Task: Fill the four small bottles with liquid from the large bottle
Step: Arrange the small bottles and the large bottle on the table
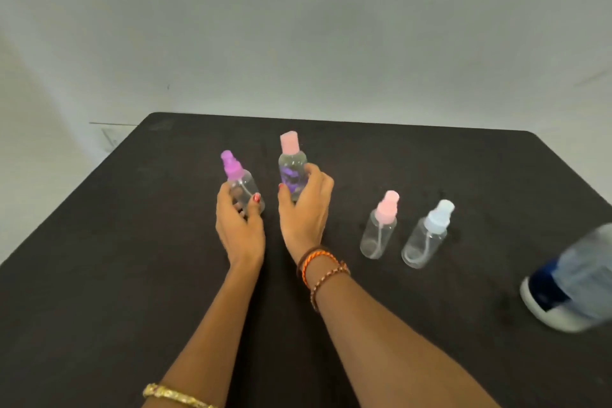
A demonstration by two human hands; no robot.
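Here left hand grips purple-capped bottle; right hand grips pink-capped bottle.

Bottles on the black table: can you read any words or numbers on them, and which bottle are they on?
No text can be read anywhere.
Pink-capped bottle in the right hand: a purple patch that may be a label, too blurred to read.
Large bottle at the right edge: dark blue label, blurred, no words legible.
Purple-capped spray bottle in the left hand, pink spray bottle, blue spray bottle: clear, no print visible.
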